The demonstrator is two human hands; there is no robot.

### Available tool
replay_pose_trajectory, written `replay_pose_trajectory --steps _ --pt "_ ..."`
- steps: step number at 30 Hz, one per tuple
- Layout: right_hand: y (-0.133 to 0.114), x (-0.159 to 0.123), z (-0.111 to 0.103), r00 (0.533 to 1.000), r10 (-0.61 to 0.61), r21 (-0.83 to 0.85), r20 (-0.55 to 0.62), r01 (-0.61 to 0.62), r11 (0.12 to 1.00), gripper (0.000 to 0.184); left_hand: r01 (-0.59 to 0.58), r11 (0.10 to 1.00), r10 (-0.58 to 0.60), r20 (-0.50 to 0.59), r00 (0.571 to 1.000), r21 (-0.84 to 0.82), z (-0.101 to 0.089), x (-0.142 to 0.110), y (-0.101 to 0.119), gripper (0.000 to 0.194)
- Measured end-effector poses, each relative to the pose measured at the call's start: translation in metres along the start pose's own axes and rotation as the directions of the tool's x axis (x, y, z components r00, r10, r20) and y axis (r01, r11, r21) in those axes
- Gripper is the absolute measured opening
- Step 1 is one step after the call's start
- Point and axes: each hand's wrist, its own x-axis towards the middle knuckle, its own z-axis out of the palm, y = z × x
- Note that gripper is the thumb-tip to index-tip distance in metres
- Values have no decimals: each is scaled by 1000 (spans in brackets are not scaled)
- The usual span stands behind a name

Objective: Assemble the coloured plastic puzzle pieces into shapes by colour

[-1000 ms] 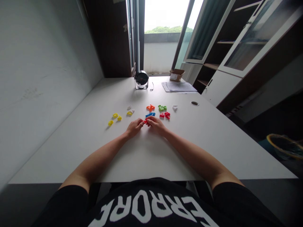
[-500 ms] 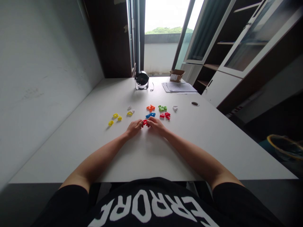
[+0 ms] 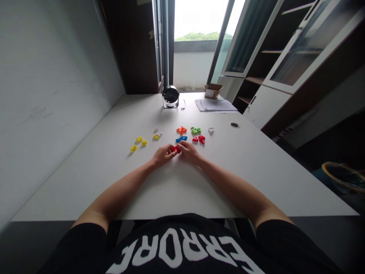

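A small red plastic piece (image 3: 176, 149) is held between my two hands, just above the white tabletop. My left hand (image 3: 163, 154) pinches its left side with curled fingers. On its right side, the fingers of my right hand (image 3: 188, 150) are closed round it. Fingertips cover much of the piece, so its exact shape is hidden. Right behind the hands lie blue pieces (image 3: 181, 139). Red pieces (image 3: 201, 139) sit off to the right. Orange pieces (image 3: 181, 130) and green pieces (image 3: 195, 130) are a little farther back.
Several yellow pieces (image 3: 138, 139) lie to the left, with whitish pieces (image 3: 156, 130) near them. Another whitish piece (image 3: 211, 130) is at the right. Toward the back stand a small black fan (image 3: 171, 94), papers (image 3: 216, 105) and an open cardboard box (image 3: 213, 91). A round hole (image 3: 234, 125) cuts the tabletop.
The red piece has turned and shifted slightly right and nearer to me. My left fingers have changed their grip on it. My right hand has hardly moved.
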Motion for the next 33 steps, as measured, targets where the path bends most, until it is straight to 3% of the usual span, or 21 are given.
replay_pose_trajectory --steps 10,16,24,33 --pt "-7 -3 -1 998 18 116 64 -25 993 33 -16 997 15 21 1000 72 0 0 0 16" --pt "0 1 0 997 53 192 61 -64 979 38 55 998 -55 -12 998 -27 -1 1 -1 23" --pt "4 1 3 995 57 174 87 -71 982 39 88 981 -103 -82 991 -172 2 3 -7 28" --pt "5 1 3 995 42 179 87 -57 982 38 43 992 -54 -95 994 -119 1 2 -6 40"
